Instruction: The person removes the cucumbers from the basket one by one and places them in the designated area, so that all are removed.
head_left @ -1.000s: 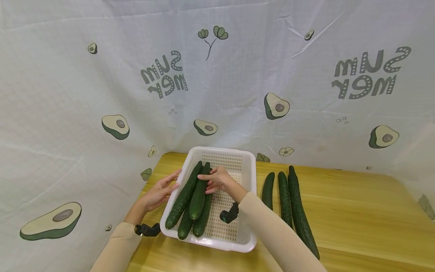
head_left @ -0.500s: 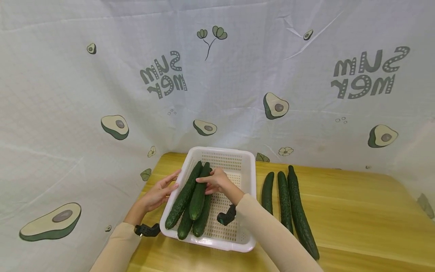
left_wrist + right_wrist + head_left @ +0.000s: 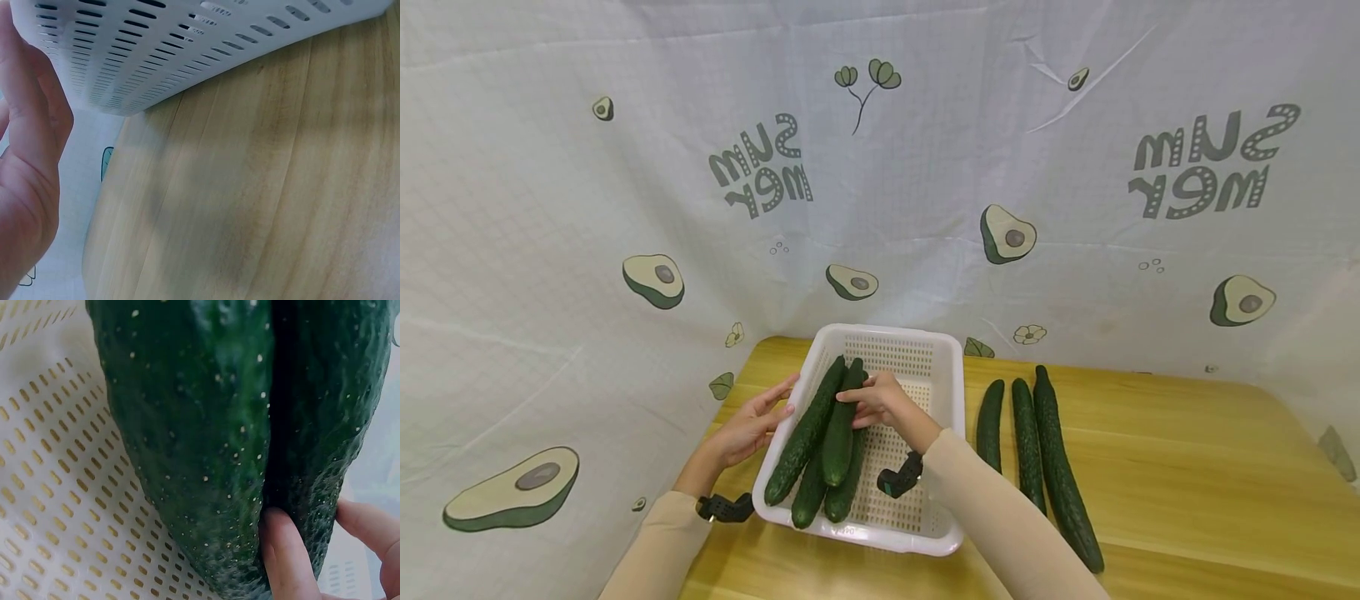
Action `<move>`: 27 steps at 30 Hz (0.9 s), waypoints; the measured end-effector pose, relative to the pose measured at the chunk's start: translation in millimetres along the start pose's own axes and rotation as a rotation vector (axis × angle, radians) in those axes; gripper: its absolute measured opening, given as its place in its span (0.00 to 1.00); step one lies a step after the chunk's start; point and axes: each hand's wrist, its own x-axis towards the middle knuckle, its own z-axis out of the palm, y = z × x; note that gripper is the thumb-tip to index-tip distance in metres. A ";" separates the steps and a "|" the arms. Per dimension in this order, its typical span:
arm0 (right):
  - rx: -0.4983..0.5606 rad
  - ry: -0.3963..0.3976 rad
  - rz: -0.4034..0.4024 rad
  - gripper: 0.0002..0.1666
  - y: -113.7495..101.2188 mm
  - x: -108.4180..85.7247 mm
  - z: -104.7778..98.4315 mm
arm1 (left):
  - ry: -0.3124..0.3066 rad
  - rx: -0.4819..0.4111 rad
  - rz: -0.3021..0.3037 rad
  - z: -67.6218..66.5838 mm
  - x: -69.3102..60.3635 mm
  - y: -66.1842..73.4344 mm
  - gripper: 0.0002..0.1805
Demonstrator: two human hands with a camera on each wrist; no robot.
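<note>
In the head view, my right hand (image 3: 886, 404) pinches a dark green cucumber (image 3: 838, 446) that lies on top of others in a white perforated plastic basket (image 3: 917, 543). The right wrist view shows the fingers on either side of the held cucumber (image 3: 312, 437), with another cucumber (image 3: 187, 444) right beside it. Along the basket's left wall lies a cucumber (image 3: 805, 437); the lower ones are partly covered. My left hand (image 3: 748, 429) touches the basket's left rim from outside, its fingers fairly straight. The left wrist view has that hand (image 3: 28, 144) at the slotted wall (image 3: 144, 50).
Several cucumbers lie on the wooden table (image 3: 1180, 467) right of the basket, the longest cucumber (image 3: 1063, 471) farthest right. My right forearm passes over part of them. A white printed curtain (image 3: 925, 167) hangs behind the table and along its left side.
The near end of the held cucumber has swung slightly right on the pile. My right hand has shifted only a little; my left hand and the basket stay put.
</note>
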 end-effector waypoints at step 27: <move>0.134 -0.011 -0.009 0.43 -4.9 -8.6 -7.2 | -0.007 -0.005 0.011 -1.2 0.2 -1.6 0.35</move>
